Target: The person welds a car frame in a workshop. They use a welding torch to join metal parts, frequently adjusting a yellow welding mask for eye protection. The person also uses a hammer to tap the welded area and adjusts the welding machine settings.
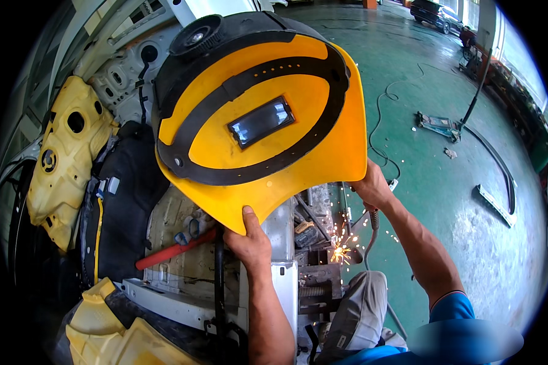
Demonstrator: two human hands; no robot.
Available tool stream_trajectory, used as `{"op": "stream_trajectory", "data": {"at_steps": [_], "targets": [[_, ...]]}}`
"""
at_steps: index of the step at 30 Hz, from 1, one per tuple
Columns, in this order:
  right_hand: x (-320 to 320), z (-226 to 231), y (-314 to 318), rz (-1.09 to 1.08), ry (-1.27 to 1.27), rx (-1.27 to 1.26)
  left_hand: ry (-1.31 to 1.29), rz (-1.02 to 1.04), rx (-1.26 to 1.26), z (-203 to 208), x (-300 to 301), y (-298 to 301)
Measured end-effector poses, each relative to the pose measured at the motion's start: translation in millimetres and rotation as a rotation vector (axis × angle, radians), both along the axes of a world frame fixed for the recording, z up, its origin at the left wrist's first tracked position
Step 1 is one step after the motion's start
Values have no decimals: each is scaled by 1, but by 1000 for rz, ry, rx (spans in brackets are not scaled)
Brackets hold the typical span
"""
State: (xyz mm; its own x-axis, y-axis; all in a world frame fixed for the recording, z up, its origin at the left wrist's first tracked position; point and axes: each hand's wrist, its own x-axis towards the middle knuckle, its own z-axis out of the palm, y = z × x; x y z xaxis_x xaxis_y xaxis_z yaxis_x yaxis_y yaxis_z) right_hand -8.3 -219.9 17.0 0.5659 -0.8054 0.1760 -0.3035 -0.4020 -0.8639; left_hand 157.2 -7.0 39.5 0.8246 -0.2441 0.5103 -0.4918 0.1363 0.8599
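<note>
A yellow welding helmet (323,159) with a black headband and a small dark window fills the middle of the view, its hollow inside facing me. My left hand (249,243) grips its lower edge, thumb on the inner face. At the helmet's lower right corner, my right hand (371,188) is closed, its fingers partly hidden behind the shell. Just below that hand, the ribbed cable end of a welding torch (374,216) shows; the front of the torch is mostly hidden. Bright orange sparks (340,250) burst from metal pieces beneath it.
A red bar (175,248) lies across the stripped car body on the left. Yellow moulded parts (67,164) and a black panel (128,201) stand beside it. A floor jack (438,125), loose cable (380,115) and curved strip (499,164) lie on the green floor.
</note>
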Motion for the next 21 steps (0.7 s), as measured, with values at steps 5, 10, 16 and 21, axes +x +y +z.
{"op": "stream_trajectory", "data": {"at_steps": [5, 10, 16, 21], "targets": [[0, 11, 5, 2, 26, 58, -57, 7, 30, -1, 2, 2], [3, -3, -1, -15, -63, -8, -18, 9, 24, -1, 0, 1], [1, 5, 4, 2, -33, 68, 2, -2, 14, -1, 2, 3], [-4, -7, 0, -9, -58, 36, -23, -8, 8, 1, 1, 2]]}}
